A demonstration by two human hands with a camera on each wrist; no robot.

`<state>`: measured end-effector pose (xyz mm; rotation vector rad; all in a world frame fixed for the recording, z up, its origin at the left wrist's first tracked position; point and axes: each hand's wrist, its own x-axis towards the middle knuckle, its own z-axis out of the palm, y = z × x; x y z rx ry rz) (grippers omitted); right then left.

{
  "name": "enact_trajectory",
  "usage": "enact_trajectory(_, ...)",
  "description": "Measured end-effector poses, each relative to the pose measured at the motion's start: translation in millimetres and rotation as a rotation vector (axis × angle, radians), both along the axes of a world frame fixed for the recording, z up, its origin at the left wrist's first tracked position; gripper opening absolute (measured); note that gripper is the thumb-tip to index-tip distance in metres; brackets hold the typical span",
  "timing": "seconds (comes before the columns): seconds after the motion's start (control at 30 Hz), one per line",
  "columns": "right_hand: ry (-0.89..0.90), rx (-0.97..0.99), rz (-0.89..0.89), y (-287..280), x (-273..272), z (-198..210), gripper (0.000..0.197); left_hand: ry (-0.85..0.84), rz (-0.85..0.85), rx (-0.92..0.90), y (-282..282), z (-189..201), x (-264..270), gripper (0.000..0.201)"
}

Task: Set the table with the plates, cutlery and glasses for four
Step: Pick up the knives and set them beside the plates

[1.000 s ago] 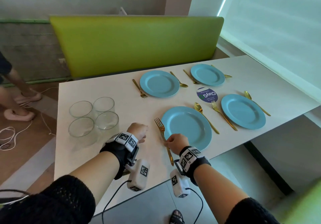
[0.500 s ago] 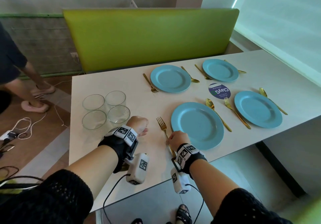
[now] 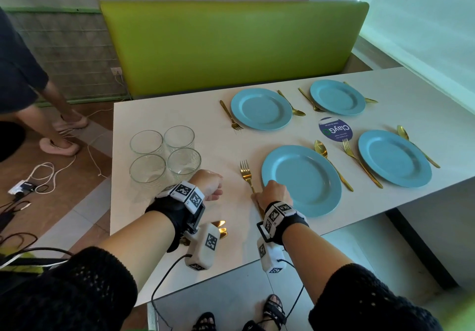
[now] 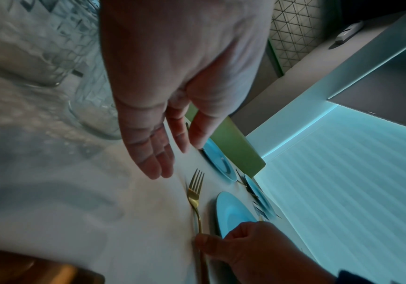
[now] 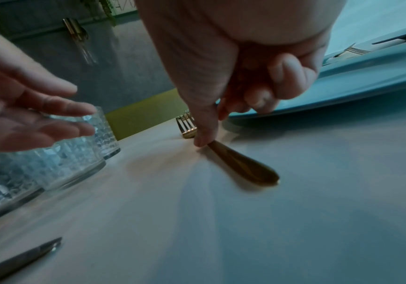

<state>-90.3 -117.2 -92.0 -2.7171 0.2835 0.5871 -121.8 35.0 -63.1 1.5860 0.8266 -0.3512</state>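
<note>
Several blue plates lie on the white table (image 3: 159,228), each flanked by a gold fork and spoon. My right hand (image 3: 257,195) pinches the handle of the gold fork (image 3: 246,175) that lies flat just left of the nearest plate (image 3: 300,179). In the right wrist view thumb and forefinger (image 5: 209,132) hold the fork (image 5: 243,165), the other fingers curled. My left hand (image 3: 208,184) hovers with relaxed, empty fingers (image 4: 156,169) beside several clear glasses (image 3: 164,153) clustered on the left of the table.
A green bench back (image 3: 231,45) runs along the table's far side. A round dark sticker (image 3: 335,129) sits between the plates. Gold cutlery ends (image 3: 221,228) show under my left wrist. Another person (image 3: 20,73) and cables (image 3: 38,176) are on the floor at left.
The head view has swung left and down a little. My right hand stays on the fork handle, and my left hand stays beside the glasses.
</note>
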Motion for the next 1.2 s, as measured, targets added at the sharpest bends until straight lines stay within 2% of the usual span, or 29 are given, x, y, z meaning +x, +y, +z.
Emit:
enact_trajectory(0.23, -0.009, 0.011, -0.043, -7, 8, 4, 0.035, 0.02, -0.037, -0.011, 2, -7, -5, 0.012)
enact_trajectory(0.63, -0.024, -0.004, -0.032, -13, 12, 2, 0.047, 0.025, -0.103, 0.054, 3, -10, -13, 0.007)
enact_trajectory(0.7, -0.027, 0.001, -0.031, -13, 11, 3, 0.049, 0.047, -0.163, 0.122, 6, -8, -17, 0.017)
enact_trajectory(0.8, -0.033, 0.007, -0.013, -13, 8, 6, 0.049, 0.14, -0.44, 0.409, 17, -3, -26, 0.036)
enact_trajectory(0.87, -0.036, 0.007, 0.009, -13, 5, 8, 0.047, 0.218, -0.616, 0.611, 26, -1, -37, 0.042)
enact_trajectory(0.97, -0.043, 0.009, 0.033, -13, 0, 12, 0.043, 0.362, -0.839, 0.8, 36, -6, -56, 0.054)
enact_trajectory(1.03, -0.035, 0.032, 0.048, -12, -3, 15, 0.038, 0.429, -0.916, 0.899, 38, -12, -68, 0.061)
enact_trajectory(1.2, -0.017, 0.065, 0.108, -13, -13, 18, 0.036, 0.273, -0.892, 1.01, 41, -27, -89, 0.035)
